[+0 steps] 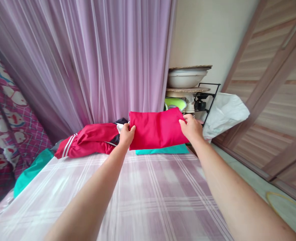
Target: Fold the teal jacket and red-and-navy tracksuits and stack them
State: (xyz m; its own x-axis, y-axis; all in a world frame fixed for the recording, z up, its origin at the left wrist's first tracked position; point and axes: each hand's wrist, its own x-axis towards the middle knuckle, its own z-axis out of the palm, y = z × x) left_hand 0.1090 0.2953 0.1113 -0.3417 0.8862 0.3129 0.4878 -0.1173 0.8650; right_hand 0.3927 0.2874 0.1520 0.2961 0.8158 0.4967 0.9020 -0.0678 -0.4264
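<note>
Both my arms reach forward over a bed with a lilac plaid sheet (148, 194). A folded red cloth (156, 130) is held flat at the far end of the bed. My left hand (127, 134) pinches its left edge and my right hand (192, 128) grips its right edge. The red cloth sits just over a folded teal garment (163, 150) lying on the sheet; I cannot tell whether they touch. To the left lies an unfolded red jacket with white stripes (87, 144).
A mauve curtain (87, 60) hangs behind the bed. A teal cloth (29, 172) and a patterned blanket (4, 127) lie at the left. At the right stand a rack with a white basin (187, 77), a white bag (225, 113) and wooden wardrobe doors (276, 100).
</note>
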